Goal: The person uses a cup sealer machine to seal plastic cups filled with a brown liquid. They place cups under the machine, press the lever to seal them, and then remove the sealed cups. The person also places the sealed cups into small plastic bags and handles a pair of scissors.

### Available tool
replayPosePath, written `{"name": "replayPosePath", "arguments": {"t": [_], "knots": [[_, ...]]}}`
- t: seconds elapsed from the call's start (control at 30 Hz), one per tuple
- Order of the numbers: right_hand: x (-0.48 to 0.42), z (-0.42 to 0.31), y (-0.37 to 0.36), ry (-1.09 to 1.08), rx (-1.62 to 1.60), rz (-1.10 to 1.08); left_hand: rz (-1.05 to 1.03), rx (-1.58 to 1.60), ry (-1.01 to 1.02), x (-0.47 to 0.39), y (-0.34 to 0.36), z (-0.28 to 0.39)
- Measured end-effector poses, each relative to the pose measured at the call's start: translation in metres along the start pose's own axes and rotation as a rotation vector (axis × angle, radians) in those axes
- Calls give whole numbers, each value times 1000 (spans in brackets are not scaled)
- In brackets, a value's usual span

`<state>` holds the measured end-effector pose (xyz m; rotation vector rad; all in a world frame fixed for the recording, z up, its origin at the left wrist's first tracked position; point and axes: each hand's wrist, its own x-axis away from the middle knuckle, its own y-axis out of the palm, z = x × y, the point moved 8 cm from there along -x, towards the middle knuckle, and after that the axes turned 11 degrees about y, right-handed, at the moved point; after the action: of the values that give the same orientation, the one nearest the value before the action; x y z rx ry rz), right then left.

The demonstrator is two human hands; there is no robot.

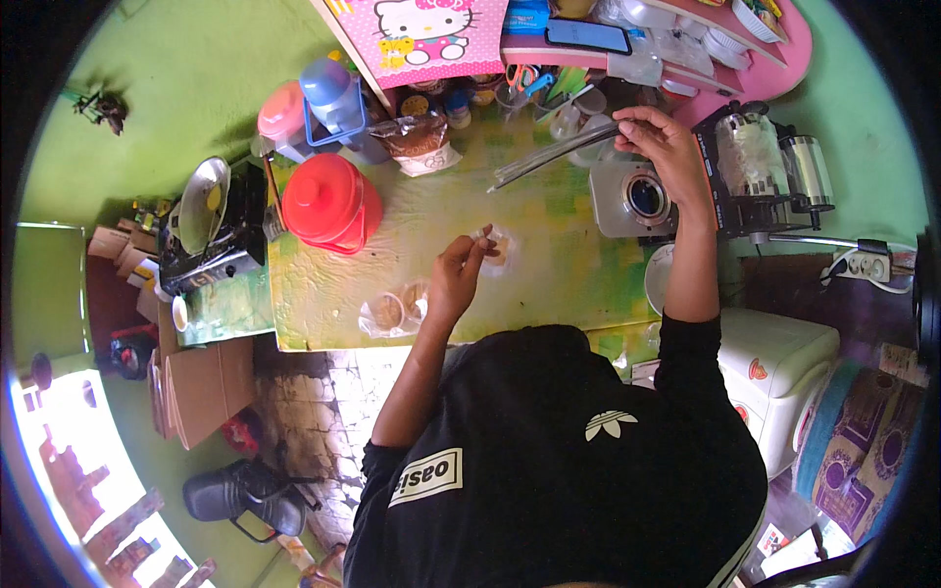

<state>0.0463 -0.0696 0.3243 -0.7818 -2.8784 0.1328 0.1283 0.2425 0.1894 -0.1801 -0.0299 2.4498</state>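
My left hand [457, 273] is over the middle of the table, thumb and fingers pinched at the edge of a clear plastic bag [507, 253] with something light brown inside. Raised at the right, my right hand [654, 143] grips one end of a long, thin bundle of dark straws in a clear sleeve [555, 156]. The bundle slants down to the left, its far end above the table. Left of my left forearm, two round cups with brown contents [387, 312] stand in clear plastic near the table's front edge.
A red lidded bucket [331, 202] and a brown-and-white packet [417, 143] stand on the table [353, 272]. To the left is a stove [220, 250] bearing a pan [206, 202]. A cup sealing machine [746, 169] stands right. Scissors [522, 76] and a phone [588, 37] are at the back.
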Motion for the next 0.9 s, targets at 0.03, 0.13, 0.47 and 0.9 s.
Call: {"name": "replayPosePath", "arguments": {"t": [0.03, 0.13, 0.47, 0.9], "knots": [[7, -7, 8, -14, 36, -18, 7, -41, 30, 2, -3, -2], [27, -24, 39, -84, 188, -132, 13, -184, 96, 7, -13, -3], [67, -43, 133, -361, 609, -354, 1, -643, 372, 15, -27, 25], [69, -33, 117, -199, 325, -279, -64, -289, 64, 9, -30, 1]]}}
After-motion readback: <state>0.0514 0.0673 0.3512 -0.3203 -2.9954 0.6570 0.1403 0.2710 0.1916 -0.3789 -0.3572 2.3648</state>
